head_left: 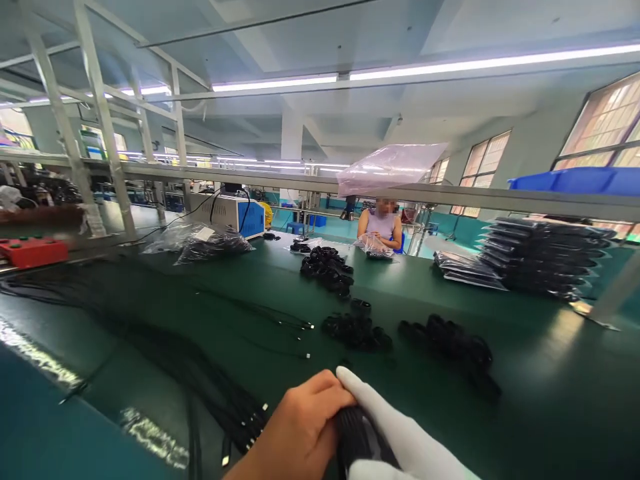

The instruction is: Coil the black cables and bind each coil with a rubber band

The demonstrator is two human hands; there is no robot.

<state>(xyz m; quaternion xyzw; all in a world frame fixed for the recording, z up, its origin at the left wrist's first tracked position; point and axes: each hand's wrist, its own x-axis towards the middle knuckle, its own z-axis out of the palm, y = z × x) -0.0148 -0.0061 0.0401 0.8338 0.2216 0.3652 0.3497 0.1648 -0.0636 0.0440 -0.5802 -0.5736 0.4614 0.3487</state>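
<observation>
My bare left hand (300, 430) is closed around a coiled black cable bundle (357, 437) at the bottom centre. My right hand (395, 433), in a white glove, wraps the same bundle from the right, its fingers reaching over the top. Both hands hover just above the green table (550, 400). Loose black cables with metal plugs (240, 417) lie to the left of my hands. Coiled cable bundles sit ahead in piles (356, 331), (450, 343) and farther back (326, 268).
Stacked bagged cables (540, 257) stand at the right under a blue bin (575, 180). A plastic bag of cables (200, 241), a white-blue machine (233, 213) and a red box (33, 252) are at the left. Another person (381, 223) sits across the table.
</observation>
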